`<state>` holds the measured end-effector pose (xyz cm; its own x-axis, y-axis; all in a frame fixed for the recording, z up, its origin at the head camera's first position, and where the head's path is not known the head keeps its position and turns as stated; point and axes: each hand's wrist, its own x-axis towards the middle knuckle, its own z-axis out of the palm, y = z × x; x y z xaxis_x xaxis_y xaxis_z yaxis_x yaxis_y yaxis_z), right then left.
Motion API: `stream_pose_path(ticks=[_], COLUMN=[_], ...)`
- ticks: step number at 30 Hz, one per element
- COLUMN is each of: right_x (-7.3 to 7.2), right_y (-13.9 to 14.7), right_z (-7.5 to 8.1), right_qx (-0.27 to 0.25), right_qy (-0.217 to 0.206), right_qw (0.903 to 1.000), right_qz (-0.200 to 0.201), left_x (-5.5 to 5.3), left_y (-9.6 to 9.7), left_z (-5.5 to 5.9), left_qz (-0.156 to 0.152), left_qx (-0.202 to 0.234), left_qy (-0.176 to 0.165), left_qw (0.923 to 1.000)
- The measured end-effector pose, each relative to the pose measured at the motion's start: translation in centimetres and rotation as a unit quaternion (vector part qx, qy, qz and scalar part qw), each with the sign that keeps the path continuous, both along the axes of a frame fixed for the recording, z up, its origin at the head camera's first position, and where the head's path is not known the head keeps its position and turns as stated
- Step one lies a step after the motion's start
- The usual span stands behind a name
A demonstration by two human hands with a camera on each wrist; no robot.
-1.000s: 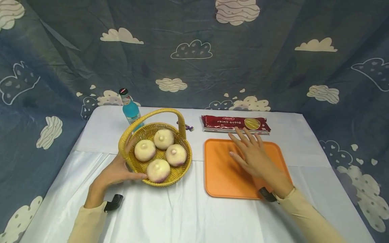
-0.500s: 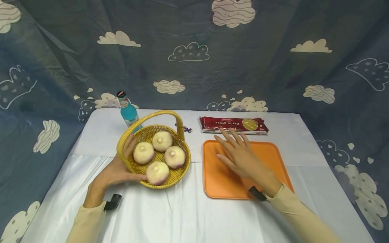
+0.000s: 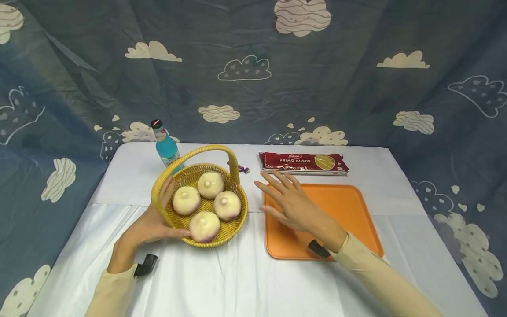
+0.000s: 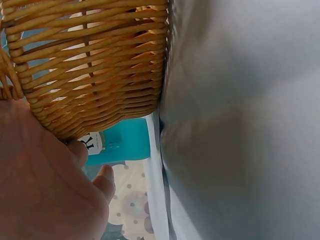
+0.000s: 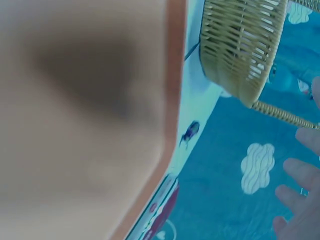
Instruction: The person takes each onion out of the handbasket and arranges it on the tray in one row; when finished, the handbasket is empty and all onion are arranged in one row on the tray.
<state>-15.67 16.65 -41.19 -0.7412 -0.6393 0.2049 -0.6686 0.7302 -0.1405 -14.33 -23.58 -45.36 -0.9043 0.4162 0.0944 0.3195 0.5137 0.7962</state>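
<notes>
The left hand (image 3: 152,224) holds the left side of a yellow wicker basket (image 3: 227,237), its thumb along the front rim and its other fingers by the handle's base. In the left wrist view the palm lies against the woven wall (image 4: 100,75). Several round cream-white vegetables, purple-tinged below like turnips (image 3: 204,226), sit in the basket. The right hand (image 3: 293,209) hovers with fingers spread over the left part of an orange tray (image 3: 344,220), fingertips just past its left edge and pointing toward the basket. The basket (image 5: 240,50) also shows beyond the tray's edge in the right wrist view.
A bottle of blue drink (image 3: 167,149) stands behind the basket at the left. A small purple wrapped candy (image 3: 243,169) lies behind the basket's right side. A red spaghetti packet (image 3: 304,163) lies behind the tray. White cloth (image 3: 237,281) covers the table, before a cloud-patterned curtain (image 3: 317,97).
The right hand has moved left across the tray toward the basket, fingers still spread. The left hand keeps its hold and the basket stays in place; the head view has shifted slightly.
</notes>
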Motion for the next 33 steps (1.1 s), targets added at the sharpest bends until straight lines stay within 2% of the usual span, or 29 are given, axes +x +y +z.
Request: stream_pose_path(ticks=[6, 13, 20, 26, 33], right_x=[-0.1, -0.8, -1.5, -1.8, -1.8], right_y=[-1.6, -3.4, -5.1, -5.7, -6.5], right_z=[0.2, 0.4, 0.3, 0.3, 0.3], right_qx=[0.014, 0.012, 0.008, -0.005, -0.004], right_qy=[-0.008, 0.005, 0.007, 0.015, 0.012], right_qw=[0.9991, 0.9965, 0.9925, 0.9901, 0.9867], right_qz=[0.040, 0.082, 0.122, 0.139, 0.162], left_x=[-0.3, -0.3, -0.1, 0.0, -0.2], left_y=[-0.1, -0.3, -0.3, -0.1, -0.1], left_z=[-0.1, -0.4, -0.3, -0.3, -0.5], left_qz=[-0.002, 0.001, 0.001, -0.003, -0.001], left_qx=[-0.007, 0.009, 0.022, 0.036, 0.019], left_qy=[0.011, -0.012, -0.012, -0.018, -0.023], left_qw=[0.9999, 0.9999, 0.9997, 0.9992, 0.9995])
